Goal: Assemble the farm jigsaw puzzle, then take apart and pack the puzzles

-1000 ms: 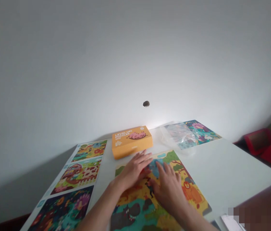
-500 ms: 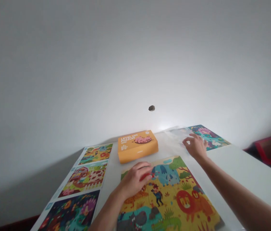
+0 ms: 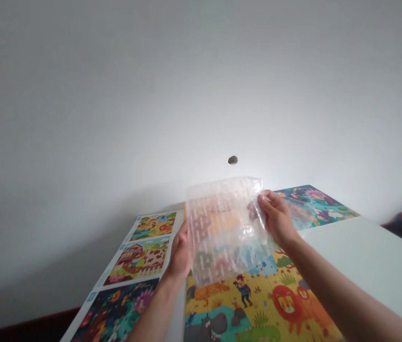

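Observation:
A clear plastic bag (image 3: 227, 228) with pale printed marks is stretched upright between my two hands above the table. My left hand (image 3: 180, 251) grips its left edge, the fingers partly hidden behind the plastic. At the upper right edge, my right hand (image 3: 275, 213) pinches the bag between thumb and fingers. Below it lies the assembled animal jigsaw puzzle (image 3: 258, 308), with lions, a hippo, a crocodile and elephants. Through the plastic the orange puzzle box (image 3: 222, 221) shows dimly behind.
On the left lies a sheet (image 3: 144, 256) with several printed pictures. A dark, colourful picture (image 3: 324, 202) lies at the back right, its left part under clear plastic. The wall (image 3: 201, 95) rises behind the table, with a small hole (image 3: 233, 160).
My right hand has brought the clear plastic bag leftward from the back right. My left hand has left the puzzle and taken the bag's other edge. The view has shifted slightly.

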Demonstrator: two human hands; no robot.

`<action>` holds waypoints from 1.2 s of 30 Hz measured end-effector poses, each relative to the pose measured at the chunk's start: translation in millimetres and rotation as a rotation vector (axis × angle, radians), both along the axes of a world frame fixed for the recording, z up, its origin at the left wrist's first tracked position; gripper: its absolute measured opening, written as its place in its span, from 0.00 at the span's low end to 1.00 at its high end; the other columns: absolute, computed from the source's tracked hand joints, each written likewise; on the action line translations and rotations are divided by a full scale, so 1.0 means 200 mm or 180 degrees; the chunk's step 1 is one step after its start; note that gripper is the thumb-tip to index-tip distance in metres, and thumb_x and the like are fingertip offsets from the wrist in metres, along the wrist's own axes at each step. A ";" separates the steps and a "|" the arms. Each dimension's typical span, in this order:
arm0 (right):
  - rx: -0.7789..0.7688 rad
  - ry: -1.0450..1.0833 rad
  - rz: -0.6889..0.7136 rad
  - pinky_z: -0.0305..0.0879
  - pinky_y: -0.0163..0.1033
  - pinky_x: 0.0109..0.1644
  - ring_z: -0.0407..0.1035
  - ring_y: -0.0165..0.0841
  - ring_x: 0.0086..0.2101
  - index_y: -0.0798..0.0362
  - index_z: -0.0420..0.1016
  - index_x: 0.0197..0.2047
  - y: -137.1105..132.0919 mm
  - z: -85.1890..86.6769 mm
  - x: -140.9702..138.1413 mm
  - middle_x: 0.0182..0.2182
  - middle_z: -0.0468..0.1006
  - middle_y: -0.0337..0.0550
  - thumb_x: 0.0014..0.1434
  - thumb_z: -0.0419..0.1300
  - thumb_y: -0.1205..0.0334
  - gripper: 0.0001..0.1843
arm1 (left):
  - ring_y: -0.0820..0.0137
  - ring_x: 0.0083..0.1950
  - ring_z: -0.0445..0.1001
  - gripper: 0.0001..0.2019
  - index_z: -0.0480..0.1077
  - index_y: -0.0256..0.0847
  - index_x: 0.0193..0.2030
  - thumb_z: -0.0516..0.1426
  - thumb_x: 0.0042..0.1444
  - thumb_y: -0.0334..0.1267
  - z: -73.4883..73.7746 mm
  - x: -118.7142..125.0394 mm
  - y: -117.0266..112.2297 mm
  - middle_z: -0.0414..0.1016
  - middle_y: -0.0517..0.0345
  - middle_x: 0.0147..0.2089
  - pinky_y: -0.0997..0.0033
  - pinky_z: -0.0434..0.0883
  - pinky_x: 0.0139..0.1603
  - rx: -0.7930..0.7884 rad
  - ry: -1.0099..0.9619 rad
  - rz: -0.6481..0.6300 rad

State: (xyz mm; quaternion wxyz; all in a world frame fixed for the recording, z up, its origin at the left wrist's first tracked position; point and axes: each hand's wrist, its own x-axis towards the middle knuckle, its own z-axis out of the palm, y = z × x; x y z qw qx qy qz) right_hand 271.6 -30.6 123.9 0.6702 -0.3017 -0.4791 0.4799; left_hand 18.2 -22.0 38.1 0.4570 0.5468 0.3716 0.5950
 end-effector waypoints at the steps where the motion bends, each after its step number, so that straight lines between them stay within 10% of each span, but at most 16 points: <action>1: -0.0208 0.0102 0.0181 0.61 0.32 0.25 0.64 0.27 0.19 0.51 0.65 0.34 0.03 -0.05 -0.03 0.21 0.72 0.33 0.56 0.64 0.50 0.15 | 0.54 0.56 0.73 0.39 0.69 0.42 0.58 0.54 0.48 0.70 0.00 -0.02 0.00 0.76 0.45 0.53 0.57 0.73 0.52 -0.0182 -0.0193 -0.0004; 8: -0.1436 -0.0636 -0.0068 0.63 0.38 0.30 0.69 0.34 0.25 0.56 0.72 0.30 0.08 -0.33 -0.29 0.25 0.76 0.46 0.61 0.45 0.37 0.31 | 0.75 0.29 0.76 0.12 0.73 0.40 0.37 0.66 0.42 0.32 0.07 -0.13 0.08 0.79 0.62 0.33 0.79 0.74 0.30 -0.0756 -0.1948 0.0976; 12: -0.0135 -0.3200 -0.0062 0.61 0.46 0.47 0.70 0.43 0.41 0.55 0.76 0.42 -0.01 -0.37 -0.46 0.40 0.77 0.52 0.61 0.52 0.50 0.19 | 0.75 0.34 0.77 0.09 0.69 0.41 0.37 0.62 0.49 0.34 0.03 -0.19 0.15 0.77 0.62 0.34 0.76 0.75 0.36 -0.0711 -0.1768 0.1782; 16: 0.0776 -0.4642 -0.0219 0.54 0.53 0.53 0.63 0.49 0.48 0.53 0.73 0.46 -0.05 -0.44 -0.53 0.46 0.73 0.54 0.56 0.60 0.47 0.21 | 0.78 0.18 0.68 0.12 0.68 0.37 0.31 0.65 0.47 0.40 -0.04 -0.19 0.16 0.72 0.63 0.24 0.82 0.61 0.17 -0.1246 -0.1114 0.1917; 19: 0.0875 -0.4733 -0.0249 0.52 0.52 0.54 0.61 0.46 0.48 0.52 0.73 0.43 -0.04 -0.49 -0.53 0.44 0.72 0.52 0.58 0.57 0.43 0.21 | 0.76 0.13 0.64 0.19 0.70 0.33 0.28 0.65 0.44 0.50 -0.05 -0.19 0.13 0.72 0.58 0.21 0.80 0.52 0.11 -0.1736 -0.0654 0.1416; 23: 0.0785 -0.4567 -0.0181 0.51 0.49 0.53 0.61 0.43 0.47 0.51 0.71 0.44 0.00 -0.52 -0.51 0.43 0.71 0.49 0.56 0.61 0.46 0.19 | 0.79 0.13 0.62 0.33 0.72 0.32 0.32 0.55 0.47 0.68 0.00 -0.25 0.08 0.75 0.54 0.25 0.80 0.48 0.12 -0.2396 0.0484 -0.0239; 27: 0.0684 -0.4348 -0.0165 0.51 0.46 0.51 0.62 0.42 0.46 0.51 0.70 0.43 0.03 -0.53 -0.51 0.44 0.71 0.48 0.53 0.63 0.51 0.17 | 0.82 0.13 0.60 0.33 0.73 0.34 0.38 0.60 0.42 0.67 0.03 -0.32 0.04 0.75 0.56 0.28 0.80 0.48 0.12 -0.1992 0.1154 -0.1364; 33: 0.0621 -0.4123 0.0040 0.51 0.42 0.47 0.67 0.38 0.43 0.51 0.67 0.44 0.04 -0.55 -0.52 0.41 0.76 0.45 0.57 0.59 0.57 0.13 | 0.81 0.11 0.61 0.36 0.75 0.34 0.45 0.65 0.38 0.64 0.05 -0.30 0.00 0.74 0.56 0.25 0.80 0.51 0.10 -0.1464 0.0486 -0.2914; 36: 0.0499 -0.4232 0.0097 0.52 0.43 0.46 0.68 0.40 0.43 0.52 0.67 0.44 0.03 -0.55 -0.49 0.41 0.77 0.46 0.57 0.59 0.56 0.13 | 0.79 0.12 0.65 0.32 0.73 0.37 0.47 0.65 0.42 0.60 0.05 -0.22 -0.01 0.75 0.56 0.29 0.80 0.53 0.10 -0.1010 -0.0009 -0.2584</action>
